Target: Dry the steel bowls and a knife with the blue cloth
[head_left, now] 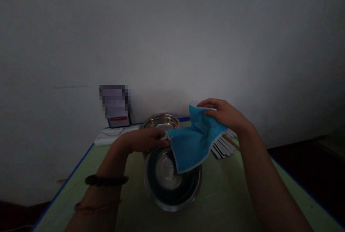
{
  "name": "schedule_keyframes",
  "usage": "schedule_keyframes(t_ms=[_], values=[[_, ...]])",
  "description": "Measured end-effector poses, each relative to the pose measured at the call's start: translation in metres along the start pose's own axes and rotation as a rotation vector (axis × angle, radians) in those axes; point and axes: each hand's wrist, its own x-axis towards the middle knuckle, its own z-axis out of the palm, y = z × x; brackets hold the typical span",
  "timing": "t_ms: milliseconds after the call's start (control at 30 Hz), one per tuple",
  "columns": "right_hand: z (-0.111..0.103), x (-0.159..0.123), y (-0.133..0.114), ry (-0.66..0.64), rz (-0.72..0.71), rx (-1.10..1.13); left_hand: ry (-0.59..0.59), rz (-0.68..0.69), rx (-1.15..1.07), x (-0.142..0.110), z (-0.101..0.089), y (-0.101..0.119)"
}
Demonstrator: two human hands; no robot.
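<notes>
A blue cloth (192, 145) with pale edging is stretched between my two hands. My right hand (225, 113) pinches its upper right part, thumb in front and fingers behind. At the other end, my left hand (144, 140) is closed at the cloth's left corner; its fingertips are partly hidden there. Beneath the cloth stands a shiny metal bowl (172, 207), its upper right rim covered by the hanging fabric. A second metal bowl (161, 117) sits behind it, partly blocked by my left hand.
The green tabletop (215, 203) has blue edges and meets a pale wall (172, 45). A phone (117, 106) leans on the wall at the left, near a white flat object (107, 136). Several pale strips (222, 148) and a brown stick (231, 141) lie by my right wrist.
</notes>
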Motion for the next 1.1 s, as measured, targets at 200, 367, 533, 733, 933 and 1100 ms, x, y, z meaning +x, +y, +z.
schedule_keyframes(t_ms=[200,367,533,733,933,1100], values=[[0.005,-0.001,-0.011,-0.073,-0.025,0.222,-0.094,-0.098,-0.017,0.004,0.002,0.000],[0.007,-0.005,-0.016,-0.174,-0.082,0.458,0.009,-0.098,0.043,0.001,-0.003,0.004],[0.013,-0.011,-0.025,-0.332,-0.093,0.668,0.370,0.170,-0.039,-0.010,-0.008,0.018],[0.017,-0.007,-0.026,-0.338,-0.231,0.795,0.287,0.495,-0.096,0.000,-0.003,0.023],[0.011,-0.005,-0.024,-0.180,-0.128,0.527,0.457,0.379,-0.232,-0.003,-0.006,0.017],[0.004,-0.012,-0.028,-0.159,-0.014,0.387,0.577,0.308,-0.155,-0.008,-0.012,0.010]])
